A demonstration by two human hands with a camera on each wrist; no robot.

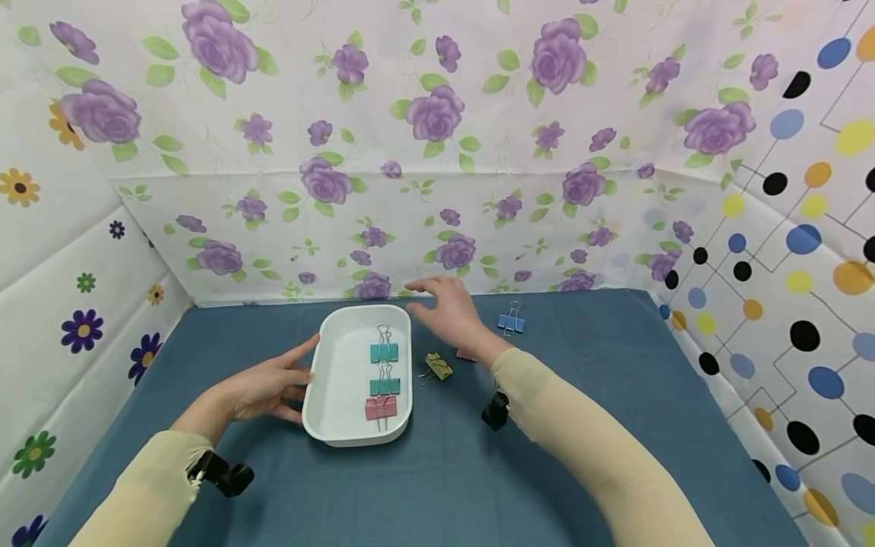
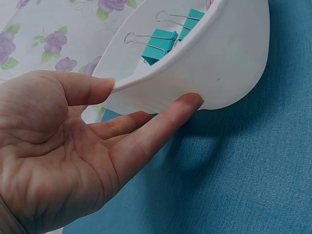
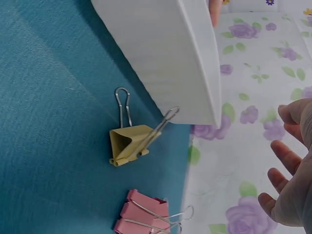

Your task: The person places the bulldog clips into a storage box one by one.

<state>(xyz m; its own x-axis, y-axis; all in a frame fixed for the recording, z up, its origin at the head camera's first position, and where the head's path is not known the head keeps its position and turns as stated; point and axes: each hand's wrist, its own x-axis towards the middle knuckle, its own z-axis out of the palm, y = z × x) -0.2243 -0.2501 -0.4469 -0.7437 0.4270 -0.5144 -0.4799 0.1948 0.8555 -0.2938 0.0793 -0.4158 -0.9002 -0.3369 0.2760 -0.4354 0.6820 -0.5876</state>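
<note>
A white plastic tray (image 1: 335,387) stands on the cloth. Two teal binder clips (image 1: 384,352) and a pink binder clip (image 1: 380,408) lie along its right side. My left hand (image 1: 263,386) touches the tray's left side, thumb at the rim and fairly straight fingers against the outer wall. My right hand (image 1: 447,313) is held in the air by the tray's far right corner, fingers loosely bent around nothing. Below it are a yellow binder clip (image 3: 130,144) and another pink binder clip (image 3: 145,213), partly hidden by the right wrist in the head view.
A blue binder clip (image 1: 511,324) lies on the blue cloth (image 1: 588,365), right of my right hand. Behind the table hangs a flowered sheet (image 1: 492,228). A dotted sheet (image 1: 772,304) borders the right side.
</note>
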